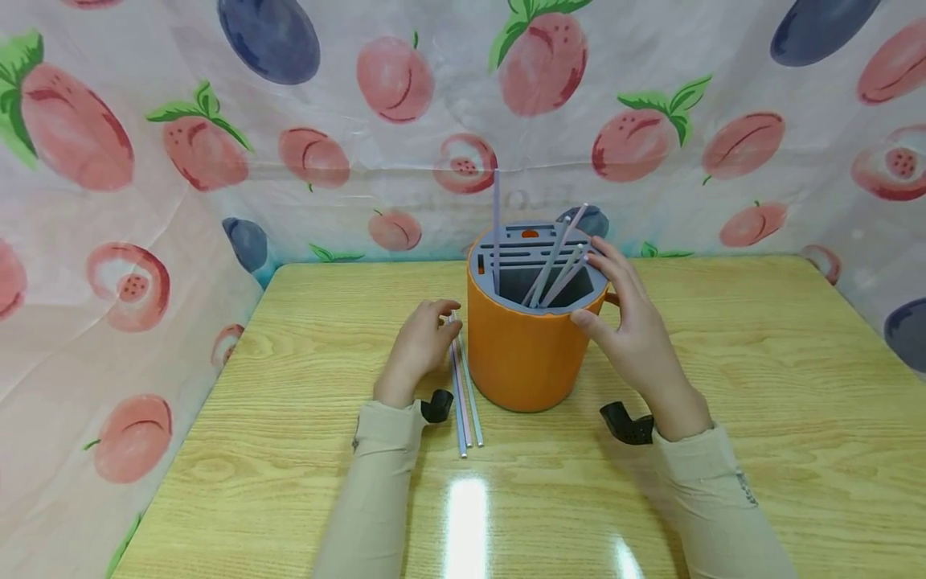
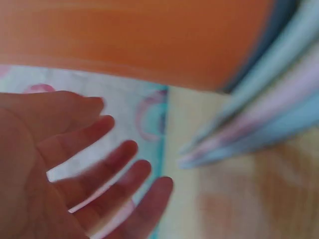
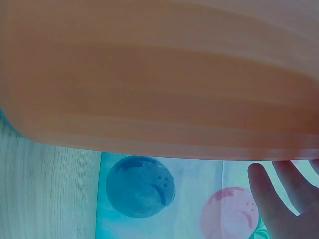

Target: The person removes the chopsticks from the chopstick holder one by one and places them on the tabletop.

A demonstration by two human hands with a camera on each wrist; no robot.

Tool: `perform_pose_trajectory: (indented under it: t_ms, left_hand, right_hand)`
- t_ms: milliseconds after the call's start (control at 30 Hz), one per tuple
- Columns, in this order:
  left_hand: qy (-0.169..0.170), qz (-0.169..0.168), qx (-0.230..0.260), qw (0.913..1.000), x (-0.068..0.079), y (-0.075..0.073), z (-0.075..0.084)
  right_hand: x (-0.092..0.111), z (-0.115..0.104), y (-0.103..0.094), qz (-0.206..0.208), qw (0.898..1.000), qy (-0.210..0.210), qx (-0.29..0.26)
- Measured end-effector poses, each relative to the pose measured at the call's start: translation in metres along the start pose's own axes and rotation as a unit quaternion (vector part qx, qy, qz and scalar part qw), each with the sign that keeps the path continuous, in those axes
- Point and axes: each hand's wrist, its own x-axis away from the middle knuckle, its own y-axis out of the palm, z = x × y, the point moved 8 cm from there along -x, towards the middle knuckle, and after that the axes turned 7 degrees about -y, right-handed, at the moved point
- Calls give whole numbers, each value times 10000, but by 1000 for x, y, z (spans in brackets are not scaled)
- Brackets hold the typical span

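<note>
An orange cylindrical holder (image 1: 528, 362) with a grey slotted top (image 1: 531, 256) stands on the table. Several thin pastel sticks, which look like straws, lean in its large opening, and a purple stick (image 1: 497, 217) rises upright at its left. My right hand (image 1: 637, 338) rests against the holder's right rim, thumb at the front and fairly straight fingers (image 3: 264, 186) farther back. On the table left of the holder lie three more sticks (image 1: 466, 402), bluish, pink and pale green. Over their far ends hovers my left hand (image 1: 423, 346), its fingers (image 2: 119, 184) spread and holding nothing.
A light wood-grain table (image 1: 304, 450) spreads around the holder. Behind it and at the sides hangs a fruit-print cloth (image 1: 347, 209). The holder has a side handle (image 1: 612, 298), partly hidden by the right hand. Black wrist mounts (image 1: 628, 425) stick out from the sleeves.
</note>
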Motion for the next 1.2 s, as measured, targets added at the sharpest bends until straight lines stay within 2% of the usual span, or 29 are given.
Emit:
perform_pose_trajectory:
  t_ms: [100, 167, 300, 400, 533, 633, 833, 1067, 1200]
  left_hand:
    - [298, 503, 288, 9979, 4, -16, 17]
    - [617, 996, 529, 9917, 8, -30, 30]
    - [1279, 1885, 1041, 9681, 23, -56, 57]
    - [1655, 2228, 1382, 9507, 35, -69, 73]
    - [2131, 2350, 1714, 9327, 48, -77, 93]
    - [2502, 2343, 1715, 9236, 58, -79, 107]
    - [2841, 2307, 1367, 9205, 72, -76, 128]
    - [3289, 2111, 896, 9161, 82, -69, 147]
    - [3375, 2094, 443, 9166, 85, -60, 154]
  right_hand:
    - [0, 0, 0, 4, 10000, -32, -32]
    - [0, -1, 1, 5, 10000, -51, -55]
    - [-1, -15, -1, 6, 9999, -53, -100]
    - [-2, -19, -2, 5, 9999, -49, -94]
    - [-2, -6, -1, 16, 10000, -64, -59]
    - [-1, -1, 0, 16, 10000, -76, -52]
    - [-1, -3, 0, -23, 10000, 0, -42]
    - [-2, -30, -2, 1, 9999, -75, -127]
    - [-3, -39, -3, 21, 9998, -144, -136]
